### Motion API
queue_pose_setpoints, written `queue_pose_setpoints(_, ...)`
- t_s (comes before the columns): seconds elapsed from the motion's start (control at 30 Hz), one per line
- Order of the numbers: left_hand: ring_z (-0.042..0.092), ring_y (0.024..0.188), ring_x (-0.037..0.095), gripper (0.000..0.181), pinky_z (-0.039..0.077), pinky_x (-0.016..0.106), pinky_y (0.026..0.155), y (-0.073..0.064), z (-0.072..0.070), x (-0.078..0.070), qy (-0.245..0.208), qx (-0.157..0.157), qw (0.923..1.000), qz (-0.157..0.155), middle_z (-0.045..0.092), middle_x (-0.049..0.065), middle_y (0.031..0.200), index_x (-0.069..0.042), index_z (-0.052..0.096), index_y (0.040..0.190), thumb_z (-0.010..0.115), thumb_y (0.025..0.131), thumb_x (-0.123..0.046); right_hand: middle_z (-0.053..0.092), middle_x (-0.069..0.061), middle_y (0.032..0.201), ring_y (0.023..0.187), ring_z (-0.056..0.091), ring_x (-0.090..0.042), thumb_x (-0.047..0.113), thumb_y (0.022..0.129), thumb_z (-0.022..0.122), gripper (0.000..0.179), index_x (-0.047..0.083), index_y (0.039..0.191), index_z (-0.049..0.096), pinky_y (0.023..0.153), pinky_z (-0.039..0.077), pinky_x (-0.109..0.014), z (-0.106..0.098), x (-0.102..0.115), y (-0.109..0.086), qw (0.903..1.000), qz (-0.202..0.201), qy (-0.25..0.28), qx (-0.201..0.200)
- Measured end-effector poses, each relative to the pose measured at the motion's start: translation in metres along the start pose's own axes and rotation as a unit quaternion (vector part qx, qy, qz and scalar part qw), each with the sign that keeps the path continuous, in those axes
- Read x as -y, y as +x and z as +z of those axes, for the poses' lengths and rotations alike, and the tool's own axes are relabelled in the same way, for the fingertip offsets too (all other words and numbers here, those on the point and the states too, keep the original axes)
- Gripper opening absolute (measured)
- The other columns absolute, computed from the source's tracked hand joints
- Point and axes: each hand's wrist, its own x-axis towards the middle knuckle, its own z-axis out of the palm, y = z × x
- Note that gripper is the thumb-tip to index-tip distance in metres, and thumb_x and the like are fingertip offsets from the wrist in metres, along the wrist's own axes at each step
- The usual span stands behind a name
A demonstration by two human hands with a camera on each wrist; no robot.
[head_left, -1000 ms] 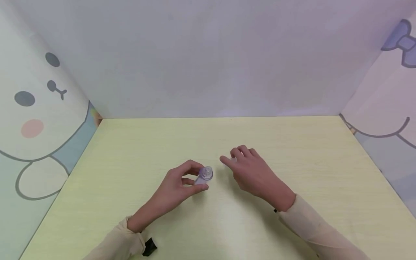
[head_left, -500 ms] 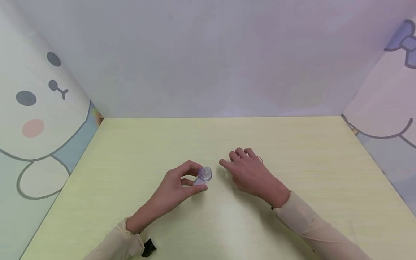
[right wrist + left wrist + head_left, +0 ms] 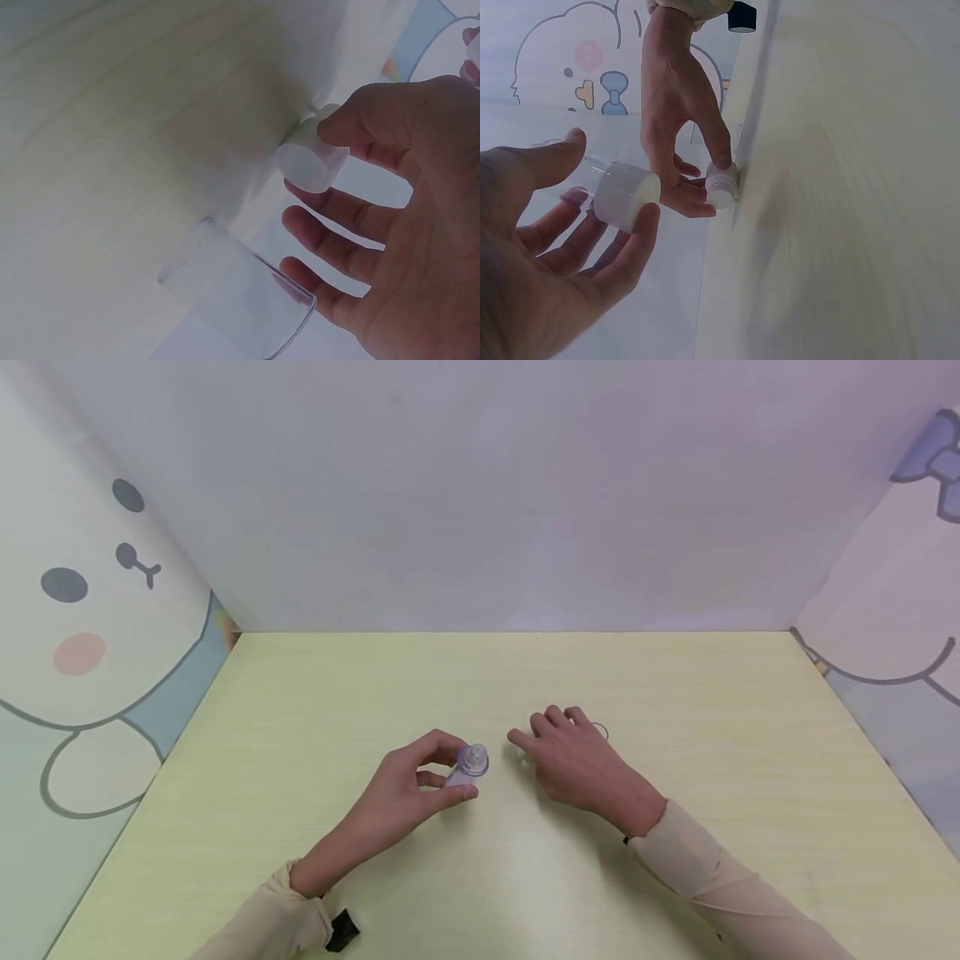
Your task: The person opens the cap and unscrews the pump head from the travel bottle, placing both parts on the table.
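Observation:
My left hand [image 3: 397, 785] grips a small bottle [image 3: 474, 760] just above the table, left of my right hand. It has a clear stepped top tinted purple at the rim; the left wrist view shows its white cylindrical end [image 3: 626, 195] between thumb and fingers. My right hand [image 3: 577, 772] is low over the table and pinches a small white bottle [image 3: 309, 159] with thumb and index finger, its other fingers spread. The white bottle lies sideways, its narrower neck [image 3: 720, 196] facing the left hand. A clear cup [image 3: 240, 292] stands near the right fingertips.
A pale wood-grain table [image 3: 337, 685] reaches back to a plain light wall [image 3: 480, 493]. Side panels with cartoon animals [image 3: 82, 585] rise at left and right. A small black piece [image 3: 342, 931] sits at the left cuff.
My right hand has lowered slightly toward me, and the thin curved rim of the clear cup now shows beside it. The left hand with its bottle has barely moved.

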Motion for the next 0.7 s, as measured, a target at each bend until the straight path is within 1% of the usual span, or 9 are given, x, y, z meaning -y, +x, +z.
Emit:
queue_pose_setpoints(0.13, 0.067, 0.114, 0.018, 0.039, 0.063, 0.028, 0.088, 0.000, 0.000, 0.000, 0.001, -0.002, 1.0000, 0.004, 0.071, -0.005, 0.122, -0.027, 0.066, 0.120, 0.086, 0.087, -0.021, 0.062, -0.004, 0.091, 0.089, 0.059, -0.027, 0.014, 0.088, 0.074, 0.035, 0.020, 0.121, 0.062, 0.087, 0.055, -0.048, 0.000, -0.001, 0.000, 1.0000, 0.000, 0.001, 0.002)
queue_pose_setpoints(0.33, 0.067, 0.115, 0.018, 0.038, 0.062, 0.028, 0.089, 0.002, -0.001, -0.001, -0.004, 0.000, 1.0000, 0.007, 0.071, -0.003, 0.123, -0.026, 0.066, 0.121, 0.086, 0.088, -0.022, 0.064, -0.003, 0.096, 0.093, 0.061, -0.027, 0.013, 0.090, 0.071, 0.038, 0.021, 0.125, 0.061, 0.087, 0.054, -0.047, -0.002, -0.001, -0.001, 0.9998, 0.006, 0.017, 0.008)
queue_pose_setpoints(0.5, 0.067, 0.115, 0.018, 0.038, 0.063, 0.029, 0.089, 0.003, -0.002, -0.001, -0.006, 0.001, 0.9999, 0.012, 0.071, -0.003, 0.123, -0.025, 0.066, 0.121, 0.085, 0.089, -0.023, 0.065, -0.003, 0.100, 0.096, 0.061, -0.027, 0.012, 0.090, 0.068, 0.037, 0.020, 0.125, 0.061, 0.089, 0.055, -0.048, -0.008, -0.002, -0.002, 0.9999, 0.005, 0.010, -0.008)
queue_pose_setpoints(0.7, 0.068, 0.114, 0.018, 0.036, 0.063, 0.029, 0.087, 0.007, -0.004, 0.002, 0.003, -0.005, 0.9999, 0.014, 0.071, -0.003, 0.121, -0.025, 0.066, 0.120, 0.085, 0.089, -0.020, 0.064, -0.003, 0.102, 0.097, 0.061, -0.027, 0.013, 0.088, 0.069, 0.037, 0.020, 0.124, 0.061, 0.089, 0.055, -0.048, -0.020, -0.003, -0.007, 0.9997, 0.009, 0.006, -0.023)
